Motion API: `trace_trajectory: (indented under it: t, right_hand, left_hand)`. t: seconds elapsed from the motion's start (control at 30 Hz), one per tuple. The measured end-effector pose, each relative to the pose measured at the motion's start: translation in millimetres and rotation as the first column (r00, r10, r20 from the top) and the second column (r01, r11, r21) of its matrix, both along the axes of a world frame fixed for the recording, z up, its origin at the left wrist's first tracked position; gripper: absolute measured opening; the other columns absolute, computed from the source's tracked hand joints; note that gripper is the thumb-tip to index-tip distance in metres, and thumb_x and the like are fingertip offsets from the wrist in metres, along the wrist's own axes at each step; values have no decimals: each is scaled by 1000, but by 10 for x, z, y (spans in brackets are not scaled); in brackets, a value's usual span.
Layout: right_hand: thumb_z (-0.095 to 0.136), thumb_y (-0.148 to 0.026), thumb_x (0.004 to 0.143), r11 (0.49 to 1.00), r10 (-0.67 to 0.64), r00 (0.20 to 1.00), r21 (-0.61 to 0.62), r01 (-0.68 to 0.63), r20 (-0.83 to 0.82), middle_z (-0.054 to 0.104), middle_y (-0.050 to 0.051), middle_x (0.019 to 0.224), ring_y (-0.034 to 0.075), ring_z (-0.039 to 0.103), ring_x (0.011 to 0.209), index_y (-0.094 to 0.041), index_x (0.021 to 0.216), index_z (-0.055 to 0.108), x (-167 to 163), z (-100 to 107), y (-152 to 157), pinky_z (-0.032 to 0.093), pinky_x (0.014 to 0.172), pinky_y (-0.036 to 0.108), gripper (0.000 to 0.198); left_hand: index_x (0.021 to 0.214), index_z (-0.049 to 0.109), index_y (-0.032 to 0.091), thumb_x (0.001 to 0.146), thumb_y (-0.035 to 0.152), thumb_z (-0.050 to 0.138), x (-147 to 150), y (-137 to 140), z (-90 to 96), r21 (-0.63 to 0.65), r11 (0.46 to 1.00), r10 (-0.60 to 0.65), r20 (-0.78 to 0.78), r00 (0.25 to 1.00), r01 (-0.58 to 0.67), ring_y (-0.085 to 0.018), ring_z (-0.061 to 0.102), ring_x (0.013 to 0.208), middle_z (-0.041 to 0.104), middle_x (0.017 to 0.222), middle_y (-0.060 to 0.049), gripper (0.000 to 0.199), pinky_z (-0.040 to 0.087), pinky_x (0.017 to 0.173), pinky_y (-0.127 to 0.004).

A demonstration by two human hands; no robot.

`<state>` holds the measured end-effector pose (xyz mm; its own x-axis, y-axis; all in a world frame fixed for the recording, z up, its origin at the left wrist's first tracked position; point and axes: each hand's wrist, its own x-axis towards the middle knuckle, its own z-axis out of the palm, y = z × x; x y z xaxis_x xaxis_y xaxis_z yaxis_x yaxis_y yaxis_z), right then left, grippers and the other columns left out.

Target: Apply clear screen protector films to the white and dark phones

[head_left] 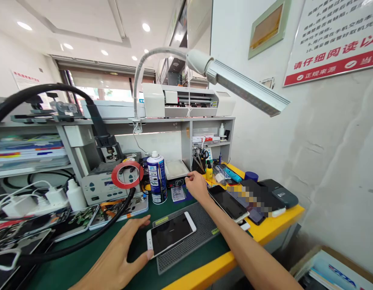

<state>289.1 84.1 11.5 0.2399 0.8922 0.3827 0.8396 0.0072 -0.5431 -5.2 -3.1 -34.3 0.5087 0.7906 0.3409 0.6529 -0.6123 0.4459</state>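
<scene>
A white-framed smartphone (173,231) lies screen up, its screen dark, on a grey perforated mat (201,225). My left hand (122,247) rests at the phone's left end with fingers and thumb spread; the thumb tip touches or nearly touches the lower left corner. Farther back, my right hand (197,186) reaches across the mat to the front right corner of a small hot plate (176,169) with a dial and display. Its fingers are bent together there, and what they pinch, if anything, is hidden.
A blue spray can (156,177) stands left of the hot plate, near red tape (113,177). A black hose (92,239) crosses the left side, over opened phones (122,209). More phones (228,203) lie right of my forearm. A lamp (243,86) hangs overhead.
</scene>
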Motion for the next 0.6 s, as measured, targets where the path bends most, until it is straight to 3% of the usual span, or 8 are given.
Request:
trace_trajectory:
  t: [0.1,0.3,0.5,0.6]
  right_hand:
    - [59,-34,95,998,-32,998,-53,35,57,61,9,121,22,62,102,-17,121,59,18,221,264,53,86,43,31]
    - [60,-34,94,962,-43,984,-258,88,176,59,10,125,24,61,105,-17,124,57,-221,555,729,53,87,44,34]
    - [60,-34,94,876,-64,979,-458,148,193,59,10,124,24,62,104,-17,124,57,-378,559,1068,53,86,45,35]
    - [60,-33,94,855,-77,982,-496,153,170,59,10,124,23,62,103,-17,124,57,-352,519,1187,54,85,44,35]
  left_hand:
    - [146,34,35,90,51,54,-14,3,6,-22,999,30,62,998,-29,-30,53,127,53,142,-6,62,52,96,-37]
    - [147,28,37,93,52,49,-109,39,88,-134,991,7,61,998,1,-30,47,131,50,142,-7,59,51,96,-38]
    - [145,31,34,94,53,47,-153,46,154,-158,987,10,109,994,7,-29,49,127,52,137,-9,57,51,93,-38]
    - [144,32,32,93,53,47,-150,48,160,-157,987,1,119,993,18,-29,51,125,52,136,-10,57,51,92,-39]
